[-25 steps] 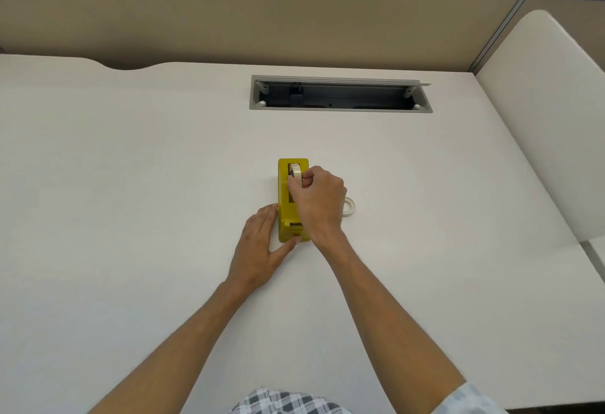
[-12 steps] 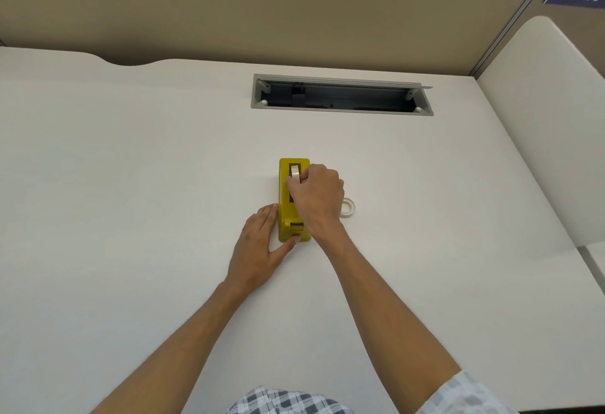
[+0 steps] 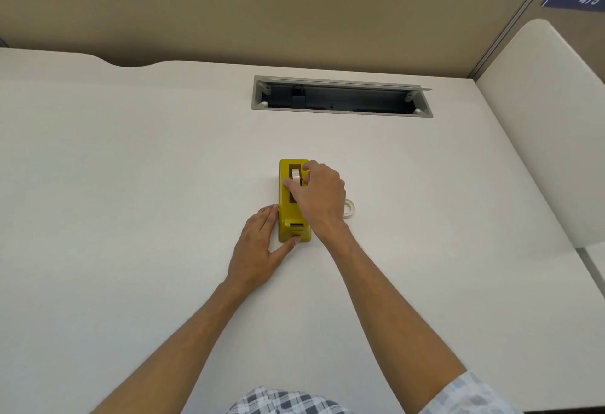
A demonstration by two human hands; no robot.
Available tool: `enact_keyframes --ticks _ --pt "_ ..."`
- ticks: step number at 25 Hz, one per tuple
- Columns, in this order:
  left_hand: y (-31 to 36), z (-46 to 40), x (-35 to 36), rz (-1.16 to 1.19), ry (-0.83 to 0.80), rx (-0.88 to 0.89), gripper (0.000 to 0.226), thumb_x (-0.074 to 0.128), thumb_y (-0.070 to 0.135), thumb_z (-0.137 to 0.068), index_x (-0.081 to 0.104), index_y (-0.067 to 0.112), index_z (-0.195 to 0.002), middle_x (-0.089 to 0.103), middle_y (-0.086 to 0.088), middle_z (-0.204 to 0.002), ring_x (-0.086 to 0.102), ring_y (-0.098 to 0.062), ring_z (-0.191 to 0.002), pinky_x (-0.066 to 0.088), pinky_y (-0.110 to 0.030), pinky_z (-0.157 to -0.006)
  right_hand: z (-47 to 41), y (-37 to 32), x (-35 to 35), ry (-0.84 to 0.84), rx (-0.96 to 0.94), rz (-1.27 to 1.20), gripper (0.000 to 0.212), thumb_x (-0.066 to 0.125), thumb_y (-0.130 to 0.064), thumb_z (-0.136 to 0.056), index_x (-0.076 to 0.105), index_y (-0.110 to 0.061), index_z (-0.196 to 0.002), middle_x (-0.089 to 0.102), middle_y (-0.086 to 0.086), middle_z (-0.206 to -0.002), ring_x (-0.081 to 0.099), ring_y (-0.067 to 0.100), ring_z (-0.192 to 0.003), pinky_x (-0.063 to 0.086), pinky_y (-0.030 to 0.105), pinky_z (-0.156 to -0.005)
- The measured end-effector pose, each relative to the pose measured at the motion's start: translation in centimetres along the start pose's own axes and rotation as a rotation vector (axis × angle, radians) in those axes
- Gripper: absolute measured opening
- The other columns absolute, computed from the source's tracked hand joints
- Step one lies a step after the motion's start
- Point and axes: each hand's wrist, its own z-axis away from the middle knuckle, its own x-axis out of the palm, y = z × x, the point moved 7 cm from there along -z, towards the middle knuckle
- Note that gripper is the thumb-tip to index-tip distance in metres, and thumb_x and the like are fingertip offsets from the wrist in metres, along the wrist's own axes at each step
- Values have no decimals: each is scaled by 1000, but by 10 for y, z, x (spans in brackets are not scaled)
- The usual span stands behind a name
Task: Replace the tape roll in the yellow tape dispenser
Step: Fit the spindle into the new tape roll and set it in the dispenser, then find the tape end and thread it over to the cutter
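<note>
Sleeves point(image 3: 468, 394) in a pale check are showing at the near edge as I'm looking down at a bare cream desk point(image 3: 131, 217). My left hand point(image 3: 258, 246) is lying flat and released against the dispenser point(image 3: 284, 210) at mid-desk, thumb at its near end. My right hand point(image 3: 319, 199) is pinching the roll point(image 3: 296, 176) standing in the dispenser's slot. A second roll point(image 3: 349, 208) is lying just right. Farther back a cable tray point(image 3: 340, 96) is sitting open, then a tan partition point(image 3: 262, 7).
</note>
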Motion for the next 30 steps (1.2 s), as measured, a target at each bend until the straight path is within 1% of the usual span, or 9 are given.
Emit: enact_keyframes --ticks 3,5,10,15,19,22,23,27,30 --pt "-2 0 1 1 2 1 75 52 57 -87 34 15 -147 40 -2 -152 32 -15 -141 31 -41 -116 0 -4 1 -17 -62 47 30 62 -37 -87 65 -17 -109 64 2 -94 61 27 -80 43 34 -65" --pt "-2 0 1 3 9 4 75 53 56 -88 34 15 -147 40 -2 -151 32 -15 -141 31 -40 -116 1 -4 3 -30 -77 55 27 59 -35 -89 65 -18 -109 62 2 -96 61 28 -81 43 34 -65" --pt "-2 0 1 0 22 12 76 52 59 -87 35 15 -146 42 -1 -150 33 -13 -139 29 -31 -115 6 -1 4 -21 -85 30 26 61 -35 -89 65 -17 -108 64 0 -100 62 26 -83 46 35 -68" --pt "-2 1 0 8 22 8 77 49 62 -86 34 16 -146 41 -1 -150 34 -14 -139 28 -28 -114 10 0 2 -1 -111 36 25 62 -35 -88 65 -19 -107 65 -1 -100 63 25 -84 44 33 -67" --pt "0 2 -2 31 18 7 82 55 63 -82 34 17 -146 41 0 -150 34 -13 -139 29 -31 -115 10 0 0 -25 -124 41 31 67 -38 -82 64 -21 -108 64 -2 -100 63 24 -82 47 33 -67" --pt "-3 2 -2 108 -24 -36 84 54 65 -80 29 22 -148 37 4 -152 33 -11 -139 27 -26 -113 10 -1 -2 -50 -154 30 42 66 -42 -81 59 -23 -119 62 -3 -103 61 22 -80 46 32 -66" --pt "-4 1 -3 138 -39 -51 82 51 65 -81 27 23 -148 35 5 -153 32 -10 -139 26 -26 -113 9 -1 -1 -60 -171 39 42 64 -42 -83 59 -24 -121 61 -2 -106 61 22 -81 45 32 -67" --pt "-6 -5 -9 243 -26 -95 69 45 53 -87 28 25 -148 35 5 -154 32 -11 -141 30 -39 -116 11 1 1 -65 -201 58 28 60 -34 -88 62 -23 -114 61 -2 -109 64 23 -82 50 35 -68" --pt "7 -17 -17 321 -5 -45 63 46 39 -87 31 26 -147 37 8 -151 34 -7 -139 30 -36 -115 14 1 -1 -47 -218 44 27 59 -32 -89 63 -22 -114 63 -2 -107 64 20 -81 54 38 -69"
